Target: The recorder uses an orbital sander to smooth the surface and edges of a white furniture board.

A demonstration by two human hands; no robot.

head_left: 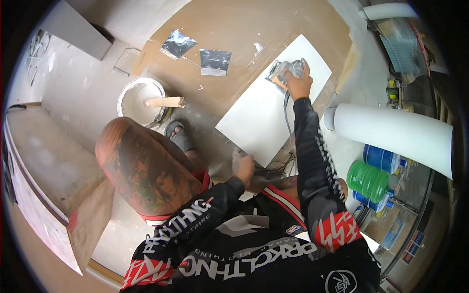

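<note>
A white rectangular panel (259, 117) lies at a slant in front of me, its far part over a brown sheet. On its far right part rests an orange and grey power sander (283, 73), dusty and with a dark cord (287, 115) trailing back toward me. My right hand (299, 82) is wrapped over the sander's top. At the panel's near left edge, my left hand (244, 166) is closed, with dusty fingers against that edge. What lies under those fingers is partly hidden.
Left of the panel stands a white bucket (131, 100) with a wooden stick (165, 102) across it. Two dark sandpaper pieces, one nearer (215, 62), lie on the brown sheet (254, 24). To the right are a white roll (391, 132) and a green water jug (367, 180).
</note>
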